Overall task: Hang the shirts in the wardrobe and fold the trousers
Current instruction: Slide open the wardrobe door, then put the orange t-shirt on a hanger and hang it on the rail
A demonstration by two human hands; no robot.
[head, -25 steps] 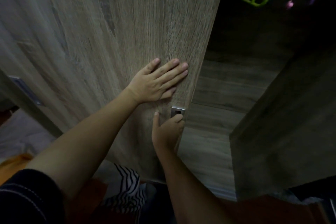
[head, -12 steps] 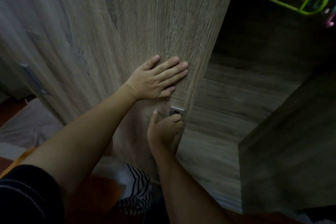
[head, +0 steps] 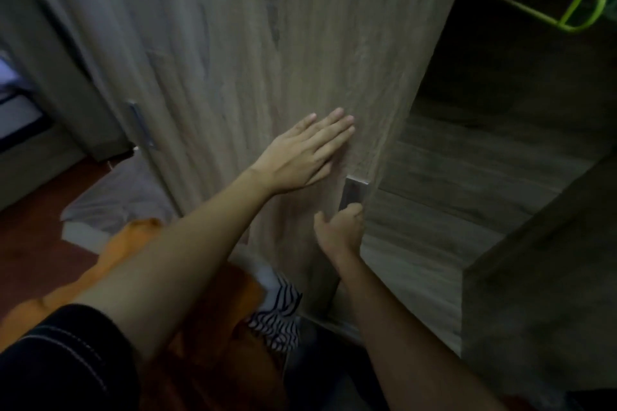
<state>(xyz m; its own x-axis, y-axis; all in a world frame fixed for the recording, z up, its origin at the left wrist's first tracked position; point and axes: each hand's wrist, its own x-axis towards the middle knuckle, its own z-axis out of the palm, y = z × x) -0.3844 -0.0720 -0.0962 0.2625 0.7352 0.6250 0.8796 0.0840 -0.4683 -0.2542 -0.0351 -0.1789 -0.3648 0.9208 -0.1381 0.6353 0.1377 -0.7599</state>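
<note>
Low on the left an orange garment [head: 127, 247] is seen beneath the left forearm, and the left hand [head: 300, 153] is laid flat on the wood-grain wardrobe door [head: 267, 43], fingers straight and together, nothing grasped. Lower down a striped garment [head: 280, 320] is bunched at the foot of the door, whose edge is gripped by the curled fingers of the right hand [head: 340, 230], just under the metal handle plate [head: 354, 193]. Further right the wardrobe interior [head: 467, 160] is exposed, dark, and a green hanger [head: 581, 10] is glimpsed at top right
</note>
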